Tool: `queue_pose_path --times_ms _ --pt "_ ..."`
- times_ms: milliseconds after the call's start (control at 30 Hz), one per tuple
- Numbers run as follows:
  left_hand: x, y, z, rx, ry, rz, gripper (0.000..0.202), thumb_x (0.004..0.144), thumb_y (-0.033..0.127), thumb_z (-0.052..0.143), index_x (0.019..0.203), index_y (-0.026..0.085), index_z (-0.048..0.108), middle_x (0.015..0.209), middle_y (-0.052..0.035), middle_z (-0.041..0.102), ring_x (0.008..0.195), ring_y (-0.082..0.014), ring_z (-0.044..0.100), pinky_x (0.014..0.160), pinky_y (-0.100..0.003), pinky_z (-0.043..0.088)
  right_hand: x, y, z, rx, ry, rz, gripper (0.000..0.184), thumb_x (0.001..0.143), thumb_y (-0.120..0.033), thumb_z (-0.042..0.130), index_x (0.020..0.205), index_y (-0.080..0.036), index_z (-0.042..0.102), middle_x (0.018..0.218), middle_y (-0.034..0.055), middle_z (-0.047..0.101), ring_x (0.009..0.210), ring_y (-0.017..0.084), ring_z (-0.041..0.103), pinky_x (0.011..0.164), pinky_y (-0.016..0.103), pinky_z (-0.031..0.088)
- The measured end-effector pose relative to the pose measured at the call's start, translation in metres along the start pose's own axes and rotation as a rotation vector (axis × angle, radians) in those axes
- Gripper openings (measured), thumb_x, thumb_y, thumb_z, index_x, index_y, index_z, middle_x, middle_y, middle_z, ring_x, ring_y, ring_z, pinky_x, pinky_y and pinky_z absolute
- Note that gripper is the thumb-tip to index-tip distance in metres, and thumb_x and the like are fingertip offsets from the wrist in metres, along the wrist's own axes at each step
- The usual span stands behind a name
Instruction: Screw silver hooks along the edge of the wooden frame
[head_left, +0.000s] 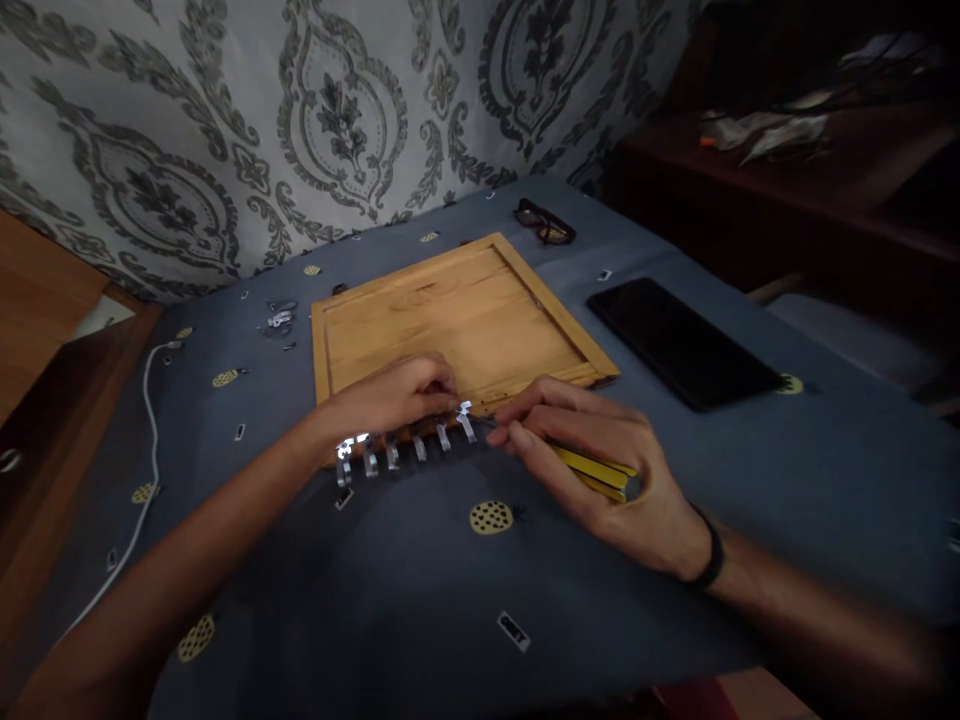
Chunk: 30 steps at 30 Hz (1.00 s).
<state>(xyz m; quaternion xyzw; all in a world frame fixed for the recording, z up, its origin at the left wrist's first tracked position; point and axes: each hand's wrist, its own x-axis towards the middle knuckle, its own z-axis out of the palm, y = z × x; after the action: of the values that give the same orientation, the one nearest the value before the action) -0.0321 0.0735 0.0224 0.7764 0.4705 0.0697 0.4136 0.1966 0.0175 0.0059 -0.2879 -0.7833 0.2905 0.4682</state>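
A framed wooden board (450,315) lies flat on the cloth-covered table, with several silver metal hooks (420,447) in a row along its near edge. My left hand (401,392) rests over that edge, fingers curled and pinched at the rightmost hook (466,420). In my right hand (600,455) is a screwdriver (592,470) with a yellow and black handle, which lies across the palm. Its thin shaft points left at the same hook. Whether the tip touches a screw is too small to see.
Left of the board is a small heap of metal pieces (279,318). A black phone or tablet (682,340) lies to the right, with glasses (545,222) behind it. A white cable (154,420) runs down the left side. A patterned curtain or wall covering (337,110) borders the back.
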Motion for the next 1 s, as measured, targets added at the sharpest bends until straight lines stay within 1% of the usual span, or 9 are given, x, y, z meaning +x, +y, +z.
queue_pose_path --times_ms 133,233,467,667,800,1000 --pt "0.005 0.002 -0.002 0.074 -0.013 -0.014 0.014 0.091 0.032 0.061 0.087 0.019 0.065 0.089 -0.0017 0.066 0.083 -0.0171 0.062 0.074 -0.028 0.048 -0.001 0.0 0.0 0.007 -0.009 0.01 0.022 0.098 -0.015 0.059 0.079 -0.02 0.07 0.08 0.0026 0.068 0.072 0.013 0.067 0.062 0.025 0.052" --pt "0.008 0.002 -0.005 0.106 -0.045 -0.029 0.017 0.092 0.035 0.06 0.088 0.019 0.064 0.089 -0.0016 0.066 0.082 -0.0171 0.062 0.072 -0.027 0.047 -0.002 0.0 -0.001 0.009 -0.009 0.008 0.022 0.098 -0.014 0.059 0.079 -0.02 0.07 0.08 0.0025 0.068 0.073 0.012 0.067 0.063 0.025 0.052" --pt "0.012 0.003 -0.007 0.104 -0.073 -0.022 0.017 0.089 0.035 0.059 0.087 0.019 0.064 0.085 -0.0009 0.067 0.077 -0.0159 0.06 0.07 -0.027 0.047 -0.003 0.001 -0.001 0.017 -0.003 0.012 0.023 0.098 -0.016 0.059 0.078 -0.02 0.069 0.081 0.002 0.068 0.073 0.013 0.068 0.062 0.025 0.053" --pt "0.013 0.002 -0.009 0.109 -0.096 -0.012 0.019 0.089 0.037 0.059 0.087 0.019 0.065 0.086 -0.0015 0.068 0.079 -0.017 0.062 0.07 -0.027 0.048 -0.003 0.001 0.0 0.021 0.001 0.012 0.023 0.098 -0.015 0.059 0.078 -0.02 0.069 0.081 0.0021 0.068 0.074 0.012 0.068 0.064 0.025 0.053" --pt "0.013 0.001 -0.009 0.121 -0.08 -0.03 0.02 0.089 0.037 0.06 0.09 0.019 0.066 0.088 -0.0022 0.068 0.081 -0.0172 0.062 0.07 -0.027 0.048 -0.003 0.0 -0.001 0.023 0.003 0.016 0.023 0.097 -0.013 0.059 0.078 -0.019 0.069 0.082 0.0019 0.068 0.074 0.011 0.068 0.064 0.024 0.053" --pt "0.014 0.002 -0.008 0.159 -0.066 -0.033 0.017 0.089 0.036 0.06 0.088 0.019 0.066 0.087 -0.0017 0.069 0.079 -0.0165 0.062 0.069 -0.027 0.047 -0.002 -0.001 0.0 0.033 0.002 0.029 0.023 0.098 -0.016 0.059 0.078 -0.021 0.069 0.082 0.0017 0.068 0.075 0.013 0.069 0.065 0.025 0.054"
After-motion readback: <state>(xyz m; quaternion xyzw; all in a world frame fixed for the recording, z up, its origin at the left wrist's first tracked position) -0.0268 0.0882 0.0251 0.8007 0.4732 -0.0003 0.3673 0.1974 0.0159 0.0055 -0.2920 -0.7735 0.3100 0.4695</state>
